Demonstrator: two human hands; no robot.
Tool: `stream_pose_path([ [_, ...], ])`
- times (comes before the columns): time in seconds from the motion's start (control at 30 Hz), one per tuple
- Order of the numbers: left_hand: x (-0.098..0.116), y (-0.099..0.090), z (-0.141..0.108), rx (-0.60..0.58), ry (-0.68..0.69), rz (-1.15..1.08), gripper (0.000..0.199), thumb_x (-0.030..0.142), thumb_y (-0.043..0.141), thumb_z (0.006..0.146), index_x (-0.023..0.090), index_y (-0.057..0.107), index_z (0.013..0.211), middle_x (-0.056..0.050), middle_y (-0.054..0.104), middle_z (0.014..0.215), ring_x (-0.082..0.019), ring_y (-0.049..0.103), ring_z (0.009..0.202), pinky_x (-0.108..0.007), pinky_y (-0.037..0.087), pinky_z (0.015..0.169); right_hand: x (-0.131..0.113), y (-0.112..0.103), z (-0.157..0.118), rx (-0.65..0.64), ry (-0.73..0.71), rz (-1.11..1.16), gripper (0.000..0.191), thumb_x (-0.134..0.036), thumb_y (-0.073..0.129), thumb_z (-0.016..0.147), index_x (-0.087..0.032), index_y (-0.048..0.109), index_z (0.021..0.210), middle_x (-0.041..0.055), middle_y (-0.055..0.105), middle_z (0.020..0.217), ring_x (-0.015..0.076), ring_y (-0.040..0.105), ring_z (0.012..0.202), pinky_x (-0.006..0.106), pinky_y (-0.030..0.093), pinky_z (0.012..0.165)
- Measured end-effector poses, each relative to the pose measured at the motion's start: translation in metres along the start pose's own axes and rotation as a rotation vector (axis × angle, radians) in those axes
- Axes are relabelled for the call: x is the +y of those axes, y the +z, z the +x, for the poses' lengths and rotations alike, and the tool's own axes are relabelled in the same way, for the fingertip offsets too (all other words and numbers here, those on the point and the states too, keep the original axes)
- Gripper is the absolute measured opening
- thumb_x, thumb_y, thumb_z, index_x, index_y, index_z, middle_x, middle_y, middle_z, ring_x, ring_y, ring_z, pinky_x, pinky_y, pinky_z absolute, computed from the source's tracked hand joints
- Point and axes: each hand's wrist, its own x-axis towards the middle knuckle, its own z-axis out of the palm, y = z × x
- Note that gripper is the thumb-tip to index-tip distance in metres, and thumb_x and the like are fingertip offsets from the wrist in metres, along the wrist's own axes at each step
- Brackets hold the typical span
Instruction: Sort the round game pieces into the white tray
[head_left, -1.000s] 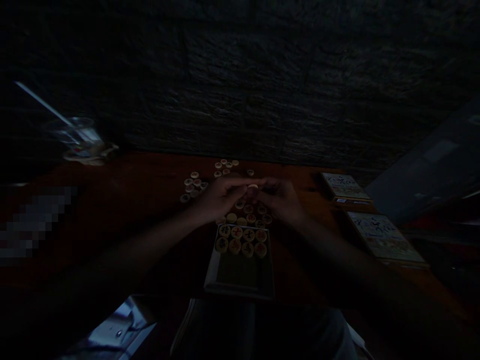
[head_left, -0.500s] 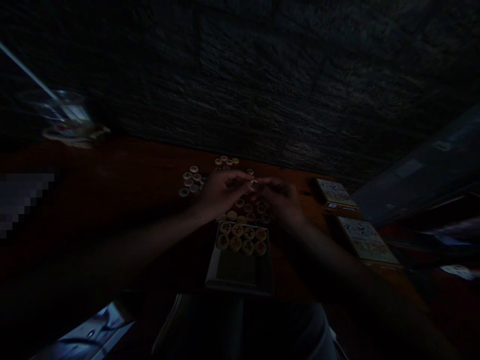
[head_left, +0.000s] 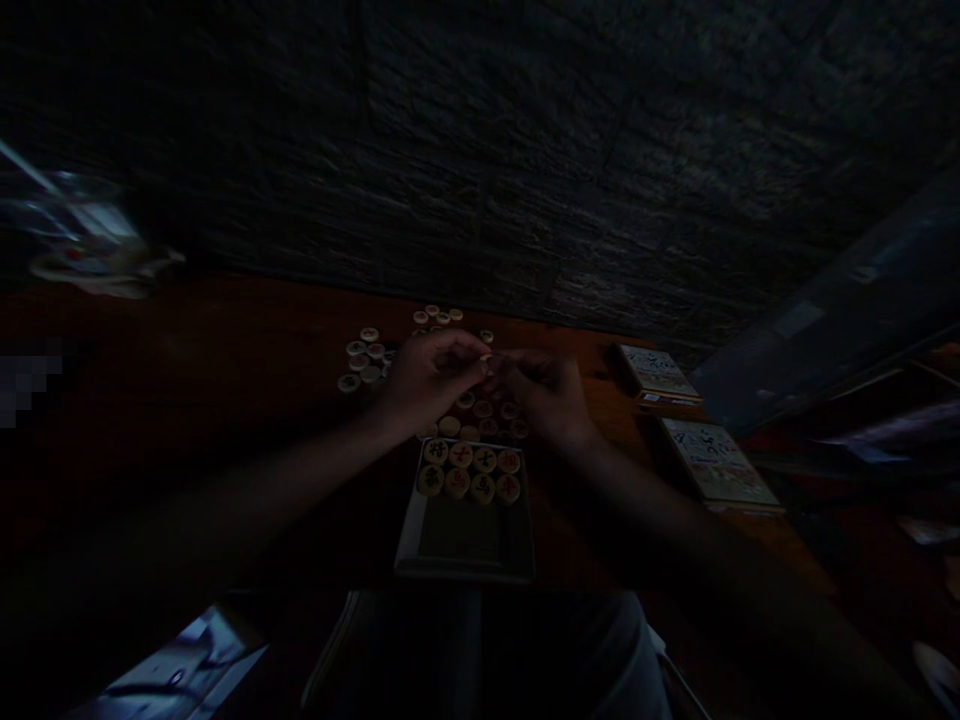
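Between the fingertips of both hands is one small round piece point(head_left: 486, 362), pinched above the table. My left hand point(head_left: 431, 385) grips it from the left, my right hand point(head_left: 546, 398) from the right. Below them an open box point(head_left: 463, 572) lies near the table's front edge. Two rows of round wooden pieces point(head_left: 457, 482) with red or black characters fill its far part; its near part shows a bare bottom. More loose pieces point(head_left: 355, 349) lie left of my left hand, beyond the hands and just past the box. My hands partly hide some of them.
On the right side of the table point(head_left: 285, 330) lie two printed boxes point(head_left: 716, 462). A clear container with a straw-like stick stands on a pale dish point(head_left: 112, 280) at the far left. A dark stone wall point(head_left: 480, 150) rises behind the table.
The whole view has shifted, so the table's things sit a little further left. The piece between my fingers has turned, its marked face no longer plain to see.
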Motion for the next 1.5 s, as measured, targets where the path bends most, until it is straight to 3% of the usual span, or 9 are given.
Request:
stream_pose_path([
  [0.3,0.0010,0.0006,-0.0035,-0.012,-0.037,-0.084,0.021,0.030,0.077,0.085,0.019,0.077,0.103,-0.007,0.080,0.101,-0.019,0.076,0.086,-0.032,0.061,0.080,0.0005,-0.0025,-0.0002,0.050,-0.039,-0.083,0.033,-0.053,0.078,0.082,-0.022,0.082,0.092,0.0027,0.077,0.075,0.0151,0.069,0.062,0.026,0.055,0.058],
  [0.57,-0.0007,0.0048,-0.0061,-0.064,-0.051,-0.159,0.028,0.024,0.085,0.074,0.018,0.077,0.101,-0.008,0.080,0.104,-0.022,0.077,0.091,-0.033,0.063,0.080,-0.0004,0.0019,-0.0009,0.074,0.051,0.045,0.030,-0.046,0.090,0.069,-0.020,0.079,0.081,0.0010,0.074,0.069,0.0133,0.065,0.058,0.025,0.053,0.057],
  [0.73,-0.0040,0.0007,-0.0030,-0.065,-0.092,-0.259,0.035,0.024,0.086,0.074,0.017,0.077,0.107,-0.009,0.080,0.105,-0.022,0.077,0.094,-0.036,0.062,0.086,-0.0014,0.0004,0.0002,0.044,0.073,0.173,0.027,-0.040,0.088,0.072,-0.022,0.082,0.092,0.0014,0.078,0.079,0.0126,0.067,0.065,0.026,0.055,0.065],
  [0.9,-0.0032,0.0001,-0.0024,-0.032,-0.200,-0.386,0.036,0.031,0.085,0.078,0.017,0.078,0.111,-0.011,0.079,0.113,-0.023,0.077,0.099,-0.039,0.061,0.095,-0.0015,-0.0039,0.0009,0.029,0.005,0.080,0.028,-0.038,0.086,0.075,-0.024,0.083,0.099,0.0026,0.080,0.089,0.0168,0.071,0.077,0.029,0.056,0.074],
  [1.03,-0.0019,0.0007,-0.0033,-0.028,-0.208,-0.458,0.031,0.031,0.083,0.081,0.017,0.079,0.108,-0.011,0.079,0.113,-0.022,0.078,0.095,-0.040,0.062,0.095,0.0015,-0.0047,0.0007,0.014,-0.046,0.076,0.027,-0.035,0.086,0.074,-0.024,0.083,0.098,0.0035,0.081,0.095,0.0191,0.074,0.084,0.033,0.058,0.081],
  [1.3,-0.0034,0.0000,-0.0035,-0.020,-0.106,-0.248,0.035,0.028,0.086,0.075,0.014,0.078,0.107,-0.012,0.079,0.110,-0.023,0.077,0.097,-0.037,0.061,0.091,-0.0037,-0.0006,-0.0007,0.089,-0.076,0.044,0.025,-0.038,0.089,0.072,-0.021,0.083,0.089,0.0025,0.079,0.078,0.0134,0.068,0.065,0.025,0.055,0.064],
  [1.5,0.0007,0.0040,-0.0061,-0.051,-0.045,-0.189,0.031,0.022,0.085,0.073,0.014,0.075,0.101,-0.009,0.080,0.098,-0.020,0.076,0.086,-0.032,0.061,0.079,-0.0014,0.0023,-0.0018,0.110,-0.058,0.016,0.023,-0.040,0.089,0.072,-0.020,0.081,0.079,0.0012,0.076,0.069,0.0122,0.066,0.059,0.023,0.052,0.057],
])
